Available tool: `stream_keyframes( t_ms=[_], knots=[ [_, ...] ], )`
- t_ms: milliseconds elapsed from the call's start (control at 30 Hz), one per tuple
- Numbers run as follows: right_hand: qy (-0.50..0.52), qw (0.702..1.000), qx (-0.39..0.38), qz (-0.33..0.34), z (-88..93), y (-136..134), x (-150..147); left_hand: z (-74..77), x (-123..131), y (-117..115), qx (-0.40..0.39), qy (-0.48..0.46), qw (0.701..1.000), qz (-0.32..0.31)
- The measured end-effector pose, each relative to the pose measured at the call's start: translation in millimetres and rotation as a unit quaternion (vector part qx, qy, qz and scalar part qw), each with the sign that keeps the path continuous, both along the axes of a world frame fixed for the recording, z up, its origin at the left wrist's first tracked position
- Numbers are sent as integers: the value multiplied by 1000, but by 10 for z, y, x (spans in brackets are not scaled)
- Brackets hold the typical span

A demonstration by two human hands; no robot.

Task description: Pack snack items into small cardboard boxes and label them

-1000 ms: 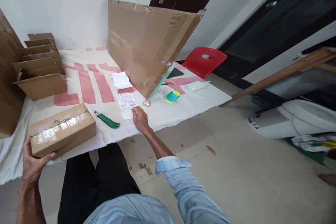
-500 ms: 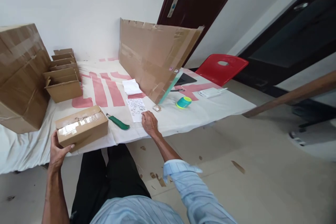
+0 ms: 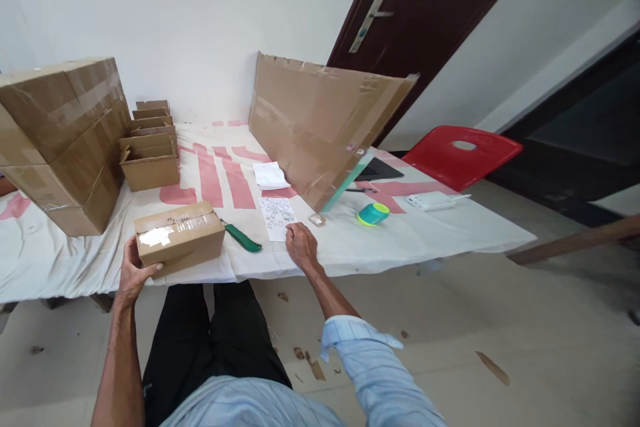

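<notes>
The person wears a pale blue shirt (image 3: 250, 407) with fine stripes. Its right sleeve (image 3: 373, 370) ends in a turned-back cuff (image 3: 345, 332) well short of the counter (image 3: 425, 240), leaving the forearm bare. Black trousers (image 3: 200, 340) cover the legs below the counter's near edge, where the left hand (image 3: 131, 273) and right hand (image 3: 301, 247) are bare.
</notes>
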State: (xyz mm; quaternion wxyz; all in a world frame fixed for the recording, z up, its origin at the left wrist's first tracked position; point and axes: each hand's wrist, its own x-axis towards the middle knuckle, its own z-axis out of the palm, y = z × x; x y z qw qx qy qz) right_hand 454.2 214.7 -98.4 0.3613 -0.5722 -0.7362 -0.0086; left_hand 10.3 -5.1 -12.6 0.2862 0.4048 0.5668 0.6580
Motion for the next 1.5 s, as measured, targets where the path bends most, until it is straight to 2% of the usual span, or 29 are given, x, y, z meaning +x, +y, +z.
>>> stream_keyframes(
  t_ms=[367, 700, 900, 1000, 1133, 1200, 1367, 1500],
  knots=[
    [26, 1000, -9, -5, -3, -40, 2, 24, 42, -101, -5, 12, 1000, -27],
    [25, 1000, 7, 4, 8, -74, 18, 254, -2, -89, 11, 74, 993, -92],
    [32, 998, 56, 14, 71, -145, 33, 229, 102, -169, -7, 92, 993, -80],
    [28, 996, 64, 63, 192, -243, -95, 230, 166, -235, -19, 102, 991, -84],
    [-35, 985, 19, 169, 337, -409, -412, 253, 211, -290, -21, 118, 990, -74],
    [-80, 978, -9, 194, 355, -481, -567, 256, 222, -306, -20, 131, 989, -71],
    [-157, 971, -52, 174, 269, -578, -807, 237, 237, -332, -11, 150, 986, -74],
    [-171, 971, -63, 157, 228, -601, -871, 247, 243, -355, -20, 161, 984, -68]
  ],
)
